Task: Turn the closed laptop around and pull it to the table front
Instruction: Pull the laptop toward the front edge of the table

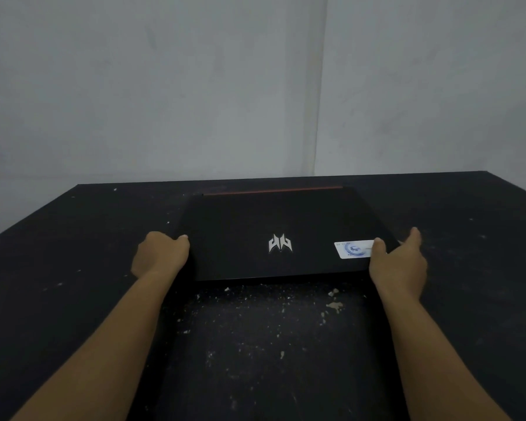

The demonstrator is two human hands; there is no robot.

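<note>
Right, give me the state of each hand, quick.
Left hand: closed on the left edge of the closed black laptop.
Right hand: gripping the laptop's right edge, thumb on top.

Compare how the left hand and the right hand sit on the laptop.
The left hand curls at the laptop left side edge, knuckles up; the right hand is at the right edge. The right thumb lies on the lid over a white sticker; the left touches no sticker. Both grip near the front corners.
</note>
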